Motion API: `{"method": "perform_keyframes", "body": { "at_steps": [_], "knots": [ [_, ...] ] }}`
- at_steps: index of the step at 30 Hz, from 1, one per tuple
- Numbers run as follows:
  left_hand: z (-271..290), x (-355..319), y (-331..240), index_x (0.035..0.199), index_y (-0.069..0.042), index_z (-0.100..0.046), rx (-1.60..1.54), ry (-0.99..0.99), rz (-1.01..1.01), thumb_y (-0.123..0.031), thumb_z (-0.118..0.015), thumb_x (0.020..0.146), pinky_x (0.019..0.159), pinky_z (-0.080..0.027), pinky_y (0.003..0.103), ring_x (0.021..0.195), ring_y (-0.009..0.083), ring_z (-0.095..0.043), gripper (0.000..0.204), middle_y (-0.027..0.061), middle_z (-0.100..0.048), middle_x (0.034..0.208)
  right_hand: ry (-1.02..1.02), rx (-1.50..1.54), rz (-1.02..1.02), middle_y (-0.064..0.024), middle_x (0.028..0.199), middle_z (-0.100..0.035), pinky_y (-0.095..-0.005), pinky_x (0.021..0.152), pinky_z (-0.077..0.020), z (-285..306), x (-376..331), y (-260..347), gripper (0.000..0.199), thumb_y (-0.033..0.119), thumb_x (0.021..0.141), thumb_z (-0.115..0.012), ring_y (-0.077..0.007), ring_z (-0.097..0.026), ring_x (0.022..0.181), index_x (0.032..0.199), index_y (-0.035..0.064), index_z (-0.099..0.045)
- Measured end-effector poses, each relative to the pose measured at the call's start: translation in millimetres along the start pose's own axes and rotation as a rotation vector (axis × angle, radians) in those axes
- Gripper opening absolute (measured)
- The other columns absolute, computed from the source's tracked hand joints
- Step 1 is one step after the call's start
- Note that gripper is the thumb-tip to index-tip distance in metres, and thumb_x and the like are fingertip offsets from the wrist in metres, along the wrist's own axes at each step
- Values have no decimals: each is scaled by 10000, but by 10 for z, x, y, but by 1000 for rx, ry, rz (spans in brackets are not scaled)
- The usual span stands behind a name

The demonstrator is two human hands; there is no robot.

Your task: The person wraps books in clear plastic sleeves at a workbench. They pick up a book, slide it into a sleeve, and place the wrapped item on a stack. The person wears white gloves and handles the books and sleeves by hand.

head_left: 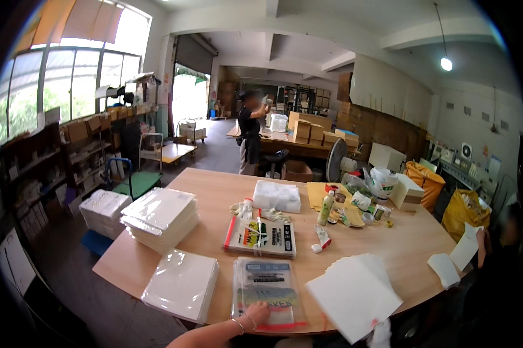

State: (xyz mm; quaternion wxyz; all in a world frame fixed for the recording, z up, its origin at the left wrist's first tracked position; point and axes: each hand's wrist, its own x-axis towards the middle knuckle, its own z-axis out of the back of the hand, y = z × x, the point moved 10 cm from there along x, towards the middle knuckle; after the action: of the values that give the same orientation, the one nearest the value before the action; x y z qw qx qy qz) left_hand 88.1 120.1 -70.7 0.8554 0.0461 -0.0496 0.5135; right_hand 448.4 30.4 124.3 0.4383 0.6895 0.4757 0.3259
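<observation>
My left hand [258,314], with a thin bracelet at the wrist, lies on a stack of clear plastic bags [267,284] printed in dark and green, red along the lower edge. Its fingers rest on the top bag. My right hand [380,335], in a white glove with fingertips showing, is at the near corner of a fanned stack of white sheets [354,293] and seems to grip that corner. Beyond the left hand lies a tied bundle of printed bags [260,236]. Left of it are a stack of glossy white sheets in film [180,284] and a taller stack [160,211].
Farther back are work gloves [243,209], a wrapped white pack [277,196], a green bottle [326,207], yellow paper [316,194] and a white box [407,191]. A person [508,232] handles white sheets at right; another [250,130] stands beyond. A green cart [135,184] is at left.
</observation>
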Motion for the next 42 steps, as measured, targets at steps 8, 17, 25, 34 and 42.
{"method": "perform_keyframes", "body": {
  "at_steps": [8, 17, 25, 34, 42],
  "knots": [
    [653, -60, 231, 921, -124, -622, -505, -186, 15, -164, -555, 732, 781, -451, 396, 913, 302, -541, 205, 106, -570, 966, 238, -82, -769, -58, 713, -571, -321, 524, -469, -206, -1522, -868, 84, 102, 836, -473, -198, -546, 589, 829, 49, -537],
    [1412, -478, 627, 781, -6, -617, -698, -16, 687, -271, -580, 790, 700, -481, 421, 781, 325, -600, 268, 181, -624, 830, -87, 410, -892, 29, 535, -462, -199, 339, -302, -205, -1757, -1622, 180, 276, 850, -521, -77, -414, 425, 792, 107, -541],
    [1013, -385, 617, 747, 55, -616, -1199, -5, 596, -204, -572, 789, 480, -485, 334, 522, 226, -611, 266, 134, -607, 597, 56, 282, -540, -61, 828, -575, -306, 461, -444, -501, -1565, -1356, 185, 88, 845, -482, -158, -513, 546, 1027, 63, -500],
    [1297, -732, 206, 1304, -75, -259, -775, -197, 744, -264, -555, 785, 574, -467, 472, 665, 358, -601, 626, 186, -607, 684, -155, 190, -675, -12, 880, -557, -289, 514, -447, -497, -1646, -1653, 235, 154, 888, -473, -130, -493, 604, 1122, 133, -471],
    [1032, -621, 183, 956, -48, -595, -1101, -377, 628, -204, -605, 777, 653, -495, 352, 753, 301, -612, 238, 153, -606, 812, -190, 193, -651, 14, 604, -418, -261, 542, -427, -960, -1641, -1390, 60, 179, 868, -531, -94, -432, 546, 862, 126, -504]
  ]
}}
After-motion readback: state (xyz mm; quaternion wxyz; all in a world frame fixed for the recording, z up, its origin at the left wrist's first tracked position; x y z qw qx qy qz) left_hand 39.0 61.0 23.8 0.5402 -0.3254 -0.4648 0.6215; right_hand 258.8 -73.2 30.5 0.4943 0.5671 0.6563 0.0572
